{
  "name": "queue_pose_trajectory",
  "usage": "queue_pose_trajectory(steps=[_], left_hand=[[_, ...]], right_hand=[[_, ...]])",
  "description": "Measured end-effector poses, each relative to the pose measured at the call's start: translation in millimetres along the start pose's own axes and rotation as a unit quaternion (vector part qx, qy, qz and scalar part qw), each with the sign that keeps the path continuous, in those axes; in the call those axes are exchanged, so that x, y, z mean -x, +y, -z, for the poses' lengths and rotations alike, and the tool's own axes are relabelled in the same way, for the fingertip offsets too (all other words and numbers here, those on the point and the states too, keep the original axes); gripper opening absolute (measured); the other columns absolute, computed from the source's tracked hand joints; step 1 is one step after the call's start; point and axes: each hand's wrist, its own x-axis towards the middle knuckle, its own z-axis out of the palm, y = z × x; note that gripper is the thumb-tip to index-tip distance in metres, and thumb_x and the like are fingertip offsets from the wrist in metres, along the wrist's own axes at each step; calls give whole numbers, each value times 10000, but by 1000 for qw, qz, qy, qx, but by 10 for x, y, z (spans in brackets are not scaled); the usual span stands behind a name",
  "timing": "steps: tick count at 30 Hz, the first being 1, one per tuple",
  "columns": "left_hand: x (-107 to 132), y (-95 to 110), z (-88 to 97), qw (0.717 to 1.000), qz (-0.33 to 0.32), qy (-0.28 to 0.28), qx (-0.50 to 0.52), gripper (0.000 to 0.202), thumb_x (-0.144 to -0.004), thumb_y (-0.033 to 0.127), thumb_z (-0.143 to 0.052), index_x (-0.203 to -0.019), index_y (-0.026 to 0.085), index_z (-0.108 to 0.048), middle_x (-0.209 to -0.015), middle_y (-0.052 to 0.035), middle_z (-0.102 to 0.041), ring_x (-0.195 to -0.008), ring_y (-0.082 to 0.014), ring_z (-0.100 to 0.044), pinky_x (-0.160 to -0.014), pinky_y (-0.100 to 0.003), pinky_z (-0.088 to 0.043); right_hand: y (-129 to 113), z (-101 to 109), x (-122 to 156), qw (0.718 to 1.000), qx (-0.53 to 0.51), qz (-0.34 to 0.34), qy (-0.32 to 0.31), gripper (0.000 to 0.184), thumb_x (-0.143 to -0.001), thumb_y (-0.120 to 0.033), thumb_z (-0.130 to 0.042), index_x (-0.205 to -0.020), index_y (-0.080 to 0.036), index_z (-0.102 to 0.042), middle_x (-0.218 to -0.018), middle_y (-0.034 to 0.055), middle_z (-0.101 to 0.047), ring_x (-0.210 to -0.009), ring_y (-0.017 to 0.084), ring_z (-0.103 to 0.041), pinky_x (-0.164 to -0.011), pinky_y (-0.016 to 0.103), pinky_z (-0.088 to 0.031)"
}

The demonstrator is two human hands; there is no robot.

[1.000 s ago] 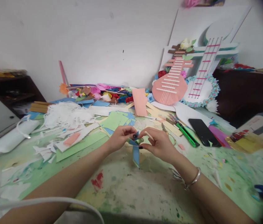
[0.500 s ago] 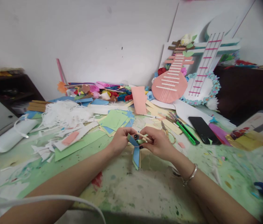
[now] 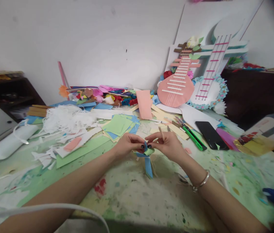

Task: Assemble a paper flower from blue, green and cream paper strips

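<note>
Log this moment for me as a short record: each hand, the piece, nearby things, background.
Left hand: left hand pinches the folded paper piece with its fingertips
Right hand: right hand pinches the same piece; a thin stick juts up from among its fingers
Piece: blue and green, one blue strip hanging below the hands
Right side: green tool, dark-screened phone
Left side: green paper sheets, tangled white strips
Background: pink lute-shaped cutout, upright near the wall

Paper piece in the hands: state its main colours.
Paper piece: blue and green, seen in head view.
</note>
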Motion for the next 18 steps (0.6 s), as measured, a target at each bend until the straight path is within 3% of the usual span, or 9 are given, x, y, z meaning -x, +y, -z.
queue_pose_trajectory(steps=[4, 9, 18], left_hand=[[-2, -8, -11, 1000, 11, 2, 22, 237, -556, 244, -768, -708, 100, -657, -642, -33, -668, -570, -133, -617, -551, -227, -485], [-1, -13, -5, 999, 32, 9, 32, 272, -529, 242, -787, -667, 83, -614, -593, -28, -656, -532, -122, -610, -553, -230, -491], [18, -1, -19, 998, 63, -17, 15, 243, -535, 198, -779, -708, 86, -650, -636, -41, -678, -561, -119, -616, -575, -224, -488]], right_hand=[[4, -9, -6, 999, 18, 1, -28, 133, -675, -176, -641, -767, -214, -729, -669, 16, -668, -566, 117, -542, -500, 219, -365], [-82, 14, 18, 993, 28, -74, -89, 224, -699, -193, -576, -867, -180, -724, -558, -2, -621, -447, 71, -451, -412, 184, -273], [-87, 9, 6, 983, 79, -125, -109, 174, -666, -223, -569, -761, -162, -701, -686, 31, -669, -584, 123, -547, -499, 211, -365]])
